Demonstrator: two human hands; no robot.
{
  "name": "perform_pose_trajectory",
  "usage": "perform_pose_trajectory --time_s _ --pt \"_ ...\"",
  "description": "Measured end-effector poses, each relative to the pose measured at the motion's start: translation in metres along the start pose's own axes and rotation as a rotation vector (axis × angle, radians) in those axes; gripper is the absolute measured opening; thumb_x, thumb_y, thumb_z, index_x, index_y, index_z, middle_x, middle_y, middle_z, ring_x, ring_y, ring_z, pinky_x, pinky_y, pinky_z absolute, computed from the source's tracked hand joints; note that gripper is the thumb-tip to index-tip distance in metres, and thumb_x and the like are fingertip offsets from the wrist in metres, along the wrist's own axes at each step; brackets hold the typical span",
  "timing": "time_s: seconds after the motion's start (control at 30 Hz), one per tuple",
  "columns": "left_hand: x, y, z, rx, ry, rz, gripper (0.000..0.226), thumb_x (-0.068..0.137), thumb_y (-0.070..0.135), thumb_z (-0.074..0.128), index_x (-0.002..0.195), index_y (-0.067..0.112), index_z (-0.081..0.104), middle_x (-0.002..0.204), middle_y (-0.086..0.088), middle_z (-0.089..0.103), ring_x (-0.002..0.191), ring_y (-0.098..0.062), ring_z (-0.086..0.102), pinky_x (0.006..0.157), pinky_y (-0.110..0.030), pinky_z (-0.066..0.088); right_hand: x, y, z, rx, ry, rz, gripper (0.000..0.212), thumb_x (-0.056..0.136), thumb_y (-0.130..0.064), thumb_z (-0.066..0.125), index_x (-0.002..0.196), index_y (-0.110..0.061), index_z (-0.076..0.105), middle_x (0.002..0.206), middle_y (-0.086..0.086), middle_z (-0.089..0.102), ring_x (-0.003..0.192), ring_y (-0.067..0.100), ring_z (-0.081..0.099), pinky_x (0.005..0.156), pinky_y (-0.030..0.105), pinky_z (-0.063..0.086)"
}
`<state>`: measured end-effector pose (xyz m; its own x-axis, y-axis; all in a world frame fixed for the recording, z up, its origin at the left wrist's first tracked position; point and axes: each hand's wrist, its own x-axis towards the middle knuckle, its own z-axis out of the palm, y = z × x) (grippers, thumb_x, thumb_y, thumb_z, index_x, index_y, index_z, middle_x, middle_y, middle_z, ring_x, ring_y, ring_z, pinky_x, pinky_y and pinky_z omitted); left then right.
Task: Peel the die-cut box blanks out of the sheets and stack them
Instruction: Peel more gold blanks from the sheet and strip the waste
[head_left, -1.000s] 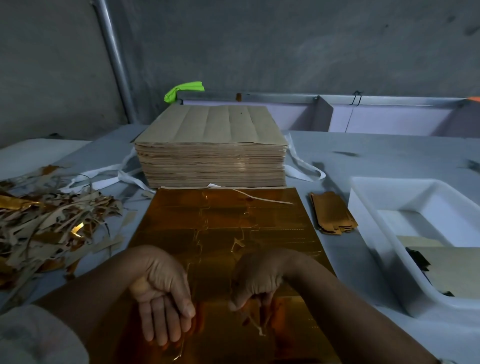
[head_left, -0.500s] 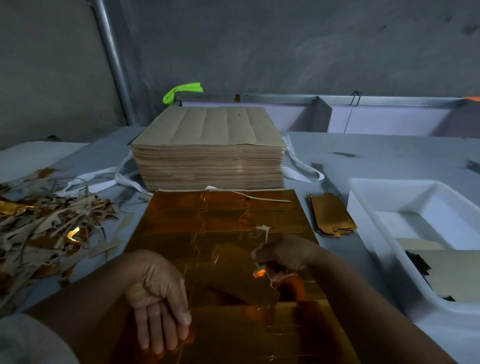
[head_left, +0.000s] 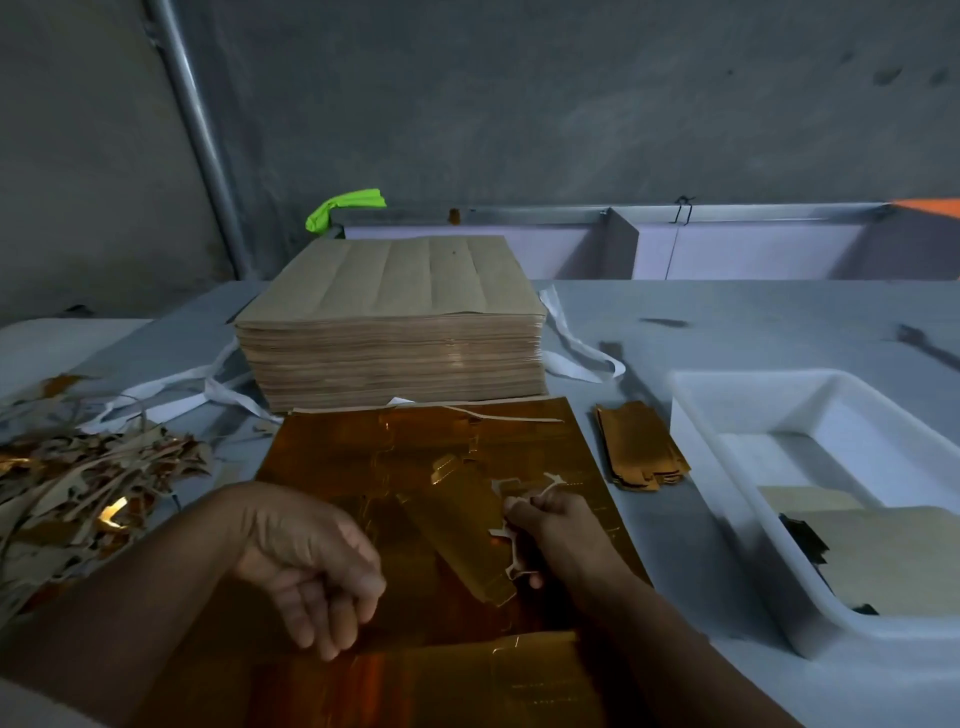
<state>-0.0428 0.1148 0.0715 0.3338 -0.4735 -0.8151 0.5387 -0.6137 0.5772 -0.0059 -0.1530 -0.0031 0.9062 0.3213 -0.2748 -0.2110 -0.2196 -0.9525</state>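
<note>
A gold foil die-cut sheet (head_left: 363, 457) lies flat on the table in front of me. My right hand (head_left: 558, 530) pinches a gold box blank (head_left: 462, 525) and lifts it partly out of the sheet, with thin white-backed waste strips hanging at its fingers. On the sheet's near left part rests my left hand (head_left: 311, 566), fingers loosely curled and pointing down onto the foil. A small stack of peeled gold blanks (head_left: 641, 447) lies to the right of the sheet. Behind the sheet stands a tall pile of unpeeled sheets (head_left: 395, 332), brown backs up.
A heap of waste trimmings (head_left: 78, 488) covers the table at the left. A white plastic tray (head_left: 737, 395) holding brown sheets stands at the right. White strapping (head_left: 156, 389) trails beside the pile. A grey wall and a metal rail close the back.
My right hand has moved up and to the right, pulling the blank further out of the sheet. My left hand has stayed on the sheet's near left.
</note>
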Motion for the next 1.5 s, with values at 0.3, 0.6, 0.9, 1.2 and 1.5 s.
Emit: perform_pose_trajectory --time_s 0.3,0.6,0.9,1.2,1.5 --pt "0.053 0.012 0.011 -0.467 0.598 0.24 0.062 0.066 0.013 0.085 0.116 0.003 0.051 0.104 -0.021 0.071 0.093 -0.033 0.071 0.078 -0.043 0.059 0.0 0.002 0.003 0.091 0.104 0.006 0.025 0.099 -0.029 0.057 0.092 -0.006 0.063 0.066 0.006 0.064 0.054 0.025 0.059 0.044 0.027 0.044" --pt "0.07 0.025 0.001 -0.537 0.893 0.339 0.022 0.085 0.007 0.07 0.105 0.005 0.062 0.091 -0.014 0.07 0.07 -0.02 0.066 0.055 -0.028 0.056 0.007 0.003 0.01 -0.028 0.219 0.044 0.02 0.102 -0.033 0.049 0.094 -0.02 0.061 0.088 0.007 0.072 0.05 0.009 0.061 0.047 0.02 0.046" --pt "0.072 0.033 -0.013 -0.723 1.056 0.456 0.011 0.089 0.011 0.064 0.099 0.007 0.059 0.081 -0.008 0.063 0.069 -0.017 0.06 0.057 -0.026 0.05 0.008 0.009 0.018 -0.233 0.246 -0.045 0.02 0.101 -0.034 0.05 0.084 -0.027 0.057 0.081 -0.002 0.066 0.061 0.005 0.063 0.055 0.015 0.052" --pt "0.086 0.051 -0.009 -0.679 1.07 0.578 0.007 0.091 0.011 0.063 0.096 0.011 0.06 0.082 -0.006 0.061 0.07 -0.015 0.058 0.059 -0.025 0.048 0.006 0.009 0.017 -0.106 0.241 -0.137 0.025 0.103 -0.032 0.038 0.093 -0.029 0.06 0.085 0.0 0.065 0.066 0.009 0.058 0.057 0.024 0.048" --pt "0.094 0.059 -0.003 -0.554 1.063 0.61 0.008 0.091 0.012 0.063 0.099 0.01 0.063 0.084 -0.005 0.062 0.072 -0.015 0.057 0.062 -0.025 0.047 0.004 0.008 0.02 -0.079 0.238 -0.1 0.019 0.099 -0.04 0.053 0.086 -0.031 0.062 0.087 -0.003 0.069 0.081 0.015 0.07 0.076 0.036 0.061"
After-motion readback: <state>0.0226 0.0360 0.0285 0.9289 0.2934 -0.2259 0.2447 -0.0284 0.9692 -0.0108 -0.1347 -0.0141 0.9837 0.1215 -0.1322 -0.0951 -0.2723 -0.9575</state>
